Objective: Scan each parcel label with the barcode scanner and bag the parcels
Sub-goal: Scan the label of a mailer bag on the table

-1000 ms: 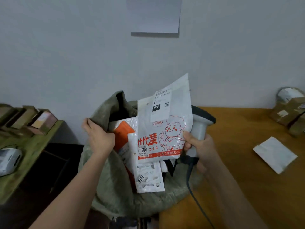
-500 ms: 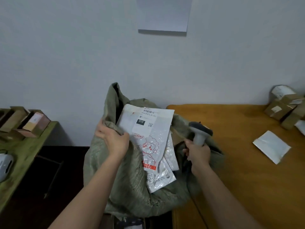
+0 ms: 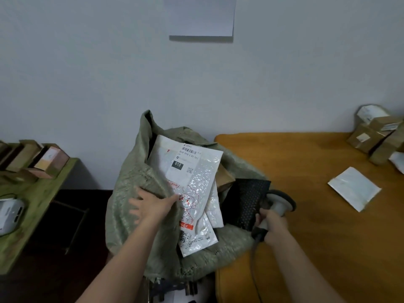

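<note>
A green woven sack (image 3: 126, 193) stands open between the two tables. In its mouth lies a white cartoon-printed mailer (image 3: 192, 171), label up, over another white mailer (image 3: 196, 239). A black bubble mailer (image 3: 247, 202) and a brown box (image 3: 225, 178) lie beside them in the sack. My left hand (image 3: 150, 204) rests with spread fingers on the sack's front edge, its thumb touching the cartoon mailer. My right hand (image 3: 271, 224) grips the handle of the grey barcode scanner (image 3: 282, 200) at the sack's right side, with the cable trailing down.
On the orange table (image 3: 306, 237) at the right lies a flat white parcel (image 3: 354, 189), with several cardboard boxes (image 3: 371, 136) in its far corner. A green shelf (image 3: 32, 193) at the left carries small boxes (image 3: 43, 158) and a white device (image 3: 8, 213).
The cartoon mailer went from held up in front of the scanner down into the sack. My left hand loosened from the sack's rim and spread. My right hand with the scanner dropped lower.
</note>
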Motion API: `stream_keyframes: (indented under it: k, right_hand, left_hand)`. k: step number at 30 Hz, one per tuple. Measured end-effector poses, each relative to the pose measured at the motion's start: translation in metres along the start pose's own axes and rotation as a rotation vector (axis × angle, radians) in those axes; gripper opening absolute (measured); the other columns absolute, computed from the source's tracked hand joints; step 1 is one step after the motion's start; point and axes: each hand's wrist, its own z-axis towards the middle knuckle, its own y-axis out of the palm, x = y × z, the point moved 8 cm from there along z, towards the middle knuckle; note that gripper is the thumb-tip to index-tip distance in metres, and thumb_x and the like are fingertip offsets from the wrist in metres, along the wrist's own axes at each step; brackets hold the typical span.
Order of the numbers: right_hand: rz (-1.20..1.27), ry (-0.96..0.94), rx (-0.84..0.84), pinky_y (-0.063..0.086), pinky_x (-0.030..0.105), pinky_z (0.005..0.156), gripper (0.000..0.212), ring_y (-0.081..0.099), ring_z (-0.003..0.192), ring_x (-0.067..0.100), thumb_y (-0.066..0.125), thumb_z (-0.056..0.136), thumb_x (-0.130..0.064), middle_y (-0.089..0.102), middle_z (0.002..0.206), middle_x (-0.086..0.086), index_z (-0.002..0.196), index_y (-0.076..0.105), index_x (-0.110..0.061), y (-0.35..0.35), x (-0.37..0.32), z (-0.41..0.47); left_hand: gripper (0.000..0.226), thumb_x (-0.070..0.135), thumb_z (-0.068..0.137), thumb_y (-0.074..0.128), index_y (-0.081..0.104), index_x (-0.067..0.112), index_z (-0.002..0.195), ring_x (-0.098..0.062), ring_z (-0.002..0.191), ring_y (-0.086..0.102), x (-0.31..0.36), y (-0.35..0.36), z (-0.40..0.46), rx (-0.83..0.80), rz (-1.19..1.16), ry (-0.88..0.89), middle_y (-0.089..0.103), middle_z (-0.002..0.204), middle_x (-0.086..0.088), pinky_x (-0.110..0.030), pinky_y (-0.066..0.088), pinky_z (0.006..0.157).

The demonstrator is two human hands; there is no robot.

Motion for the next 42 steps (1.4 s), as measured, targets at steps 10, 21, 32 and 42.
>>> stream_keyframes:
  k: [10,21,32,42]
  right_hand:
    - [-0.183,-0.217,0.058,0.045,0.032,0.052,0.018,0.052,0.059,0.020,0.061,0.090,0.004,0.055,0.073,0.011,0.104,0.057,-0.006,0.011,-0.042,-0.019]
    - [-0.061,-0.662,-0.117,0.045,0.027,0.053,0.037,0.052,0.061,0.014,0.066,0.088,-0.002,0.055,0.083,0.007,0.120,0.050,-0.010,0.047,-0.165,-0.127]
    - [-0.072,-0.690,-0.022,0.047,0.031,0.057,0.040,0.055,0.068,0.018,0.066,0.088,-0.005,0.057,0.095,0.011,0.124,0.049,-0.011,0.040,-0.157,-0.127]
    - [-0.304,-0.611,-0.137,0.053,0.046,0.078,0.032,0.060,0.088,0.029,0.066,0.092,-0.012,0.058,0.098,0.008,0.119,0.048,-0.013,0.074,-0.148,-0.119]
  left_hand:
    - [0.069,-0.013,0.085,0.047,0.019,0.007,0.145,-0.035,0.075,0.061,-0.025,0.017,-0.007,-0.221,-0.438,-0.227,0.057,0.106,-0.027,-0.053,0.051,0.039]
    - [0.012,0.016,0.094,0.047,0.052,0.005,0.093,-0.023,0.060,0.044,0.060,-0.080,-0.003,-0.068,-0.574,0.063,0.047,0.074,-0.009,-0.028,0.038,0.054]
    - [0.040,0.024,0.089,0.047,0.062,-0.007,0.110,-0.040,0.095,0.060,0.071,-0.105,0.010,0.160,-0.426,0.164,0.063,0.104,-0.023,-0.036,0.047,0.076]
    - [0.039,0.052,0.083,0.051,0.063,0.015,0.080,-0.028,0.083,0.058,0.091,-0.056,0.010,-0.341,-0.389,0.289,0.064,0.088,-0.013,-0.042,0.045,0.084]
